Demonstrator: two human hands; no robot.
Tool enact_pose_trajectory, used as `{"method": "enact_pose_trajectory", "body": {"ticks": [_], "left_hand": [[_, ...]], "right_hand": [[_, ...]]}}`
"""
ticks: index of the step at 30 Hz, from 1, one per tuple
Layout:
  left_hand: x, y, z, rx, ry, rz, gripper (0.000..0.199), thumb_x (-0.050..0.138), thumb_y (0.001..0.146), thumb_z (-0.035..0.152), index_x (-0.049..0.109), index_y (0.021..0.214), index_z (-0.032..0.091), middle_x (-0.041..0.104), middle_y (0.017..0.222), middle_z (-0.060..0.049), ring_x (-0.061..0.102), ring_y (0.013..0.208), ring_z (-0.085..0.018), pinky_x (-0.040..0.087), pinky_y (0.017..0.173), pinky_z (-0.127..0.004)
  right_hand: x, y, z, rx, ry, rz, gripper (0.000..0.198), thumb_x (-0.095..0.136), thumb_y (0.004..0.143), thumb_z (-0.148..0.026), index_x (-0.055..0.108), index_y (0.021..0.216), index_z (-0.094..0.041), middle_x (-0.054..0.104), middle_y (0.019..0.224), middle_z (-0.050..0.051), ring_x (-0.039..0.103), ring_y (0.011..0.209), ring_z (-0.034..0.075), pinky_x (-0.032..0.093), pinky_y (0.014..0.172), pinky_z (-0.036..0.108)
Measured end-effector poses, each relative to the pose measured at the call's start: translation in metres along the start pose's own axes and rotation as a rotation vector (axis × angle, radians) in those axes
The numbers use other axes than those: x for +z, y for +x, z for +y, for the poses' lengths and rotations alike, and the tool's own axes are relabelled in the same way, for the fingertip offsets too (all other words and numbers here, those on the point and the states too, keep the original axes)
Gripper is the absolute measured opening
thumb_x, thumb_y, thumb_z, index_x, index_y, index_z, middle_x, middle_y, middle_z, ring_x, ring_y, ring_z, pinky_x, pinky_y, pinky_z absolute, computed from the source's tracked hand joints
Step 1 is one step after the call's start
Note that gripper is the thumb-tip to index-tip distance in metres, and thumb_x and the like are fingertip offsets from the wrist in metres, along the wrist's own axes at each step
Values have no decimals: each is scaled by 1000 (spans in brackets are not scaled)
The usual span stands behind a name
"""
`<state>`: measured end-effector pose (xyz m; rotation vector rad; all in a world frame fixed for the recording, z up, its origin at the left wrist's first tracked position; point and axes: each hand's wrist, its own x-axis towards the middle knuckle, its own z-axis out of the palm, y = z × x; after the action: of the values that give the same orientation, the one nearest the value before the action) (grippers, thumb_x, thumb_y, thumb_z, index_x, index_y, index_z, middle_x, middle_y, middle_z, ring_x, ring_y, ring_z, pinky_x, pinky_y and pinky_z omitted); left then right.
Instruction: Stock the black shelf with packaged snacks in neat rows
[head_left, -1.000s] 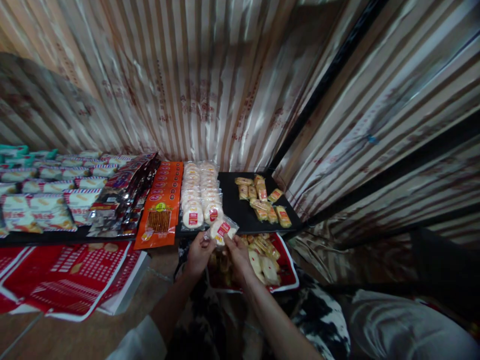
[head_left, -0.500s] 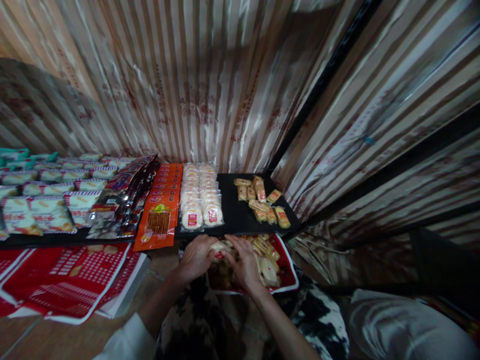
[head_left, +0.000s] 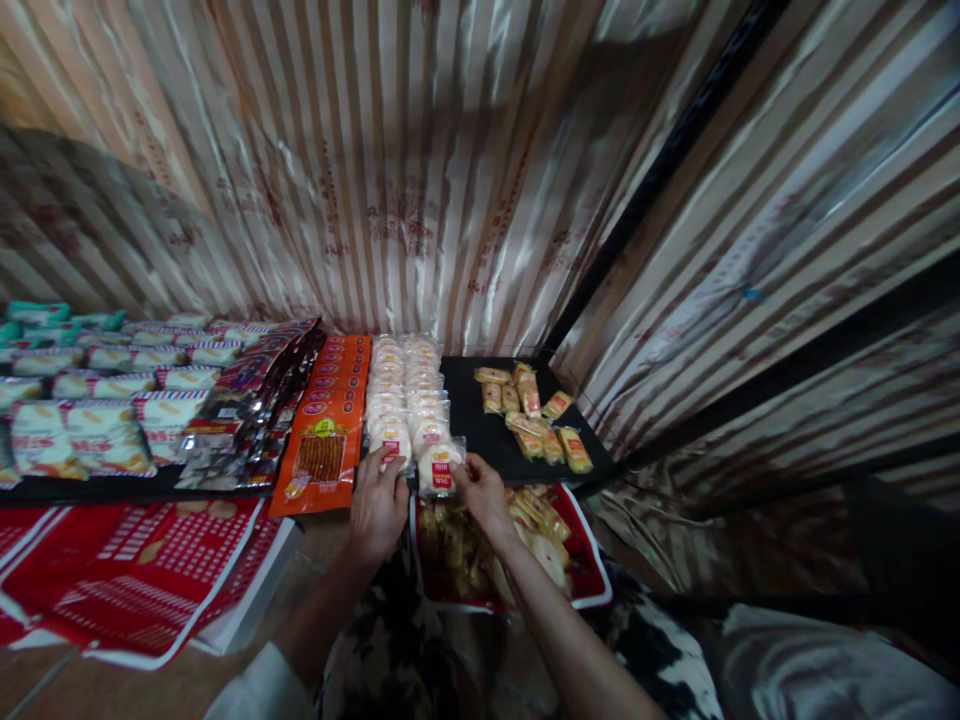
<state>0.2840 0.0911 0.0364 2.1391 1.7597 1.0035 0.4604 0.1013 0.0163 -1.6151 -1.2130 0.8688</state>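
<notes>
Two rows of white round rice crackers in clear packets [head_left: 386,392] lie overlapped on the black shelf [head_left: 480,430]. At the front of the right row, my right hand [head_left: 480,492] pinches the edge of a rice cracker packet [head_left: 439,470] with a red label. My left hand [head_left: 377,510] rests its fingers, slightly apart, against the front packet of the left row and partly covers it. Below the shelf edge, a red basket with a white rim [head_left: 602,570] holds more wrapped snacks [head_left: 544,545].
Small yellow-wrapped snack bars [head_left: 529,425] lie loosely on the shelf's right part. Left of the crackers are an orange snack bag [head_left: 322,430], dark shiny packets [head_left: 244,400] and white-and-blue bags [head_left: 105,435]. Red baskets [head_left: 172,560] sit lower left; a striped curtain [head_left: 450,180] hangs behind.
Both hands have moved up from above the red basket to the front of the cracker rows. A packet in my right hand now lies at the right row's front.
</notes>
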Motion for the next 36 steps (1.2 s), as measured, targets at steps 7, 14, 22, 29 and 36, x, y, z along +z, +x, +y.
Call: {"method": "enact_pose_trajectory", "body": {"ticks": [7, 14, 22, 29, 36], "left_hand": [[11, 4, -8, -21, 103, -22, 33, 46, 80, 16, 61, 110, 17, 44, 129, -13, 37, 122, -29, 36, 104, -44], [26, 3, -17, 60, 199, 60, 31, 46, 82, 18, 57, 111, 15, 47, 125, -15, 41, 118, -29, 38, 100, -46], [37, 2, -23, 150, 291, 171, 29, 50, 80, 17, 59, 108, 12, 48, 122, -18, 45, 113, -31, 44, 93, -46], [39, 1, -23, 144, 317, 176, 30, 49, 79, 15, 60, 107, 12, 49, 123, -19, 46, 113, -31, 44, 92, -45], [40, 1, -22, 133, 366, 157, 30, 48, 80, 16, 60, 107, 13, 49, 123, -20, 47, 111, -31, 45, 89, -44]], "right_hand": [[15, 17, -2, -29, -216, 83, 30, 50, 77, -42, 62, 92, -18, 64, 76, 3, 58, 68, 17, 46, 66, 27], [23, 6, -7, -314, -424, 242, 41, 47, 84, -33, 52, 121, -17, 56, 105, 12, 53, 99, 22, 44, 89, 37], [32, -1, -1, -515, -654, 140, 42, 55, 81, -41, 55, 120, -23, 33, 137, 13, 36, 122, 30, 40, 96, 46], [35, 5, 0, -460, -626, 145, 43, 55, 81, -40, 53, 120, -23, 36, 135, 13, 38, 121, 29, 40, 97, 45], [38, 11, 1, -451, -606, 159, 43, 54, 81, -41, 52, 121, -23, 36, 135, 13, 40, 119, 29, 40, 96, 44]]}}
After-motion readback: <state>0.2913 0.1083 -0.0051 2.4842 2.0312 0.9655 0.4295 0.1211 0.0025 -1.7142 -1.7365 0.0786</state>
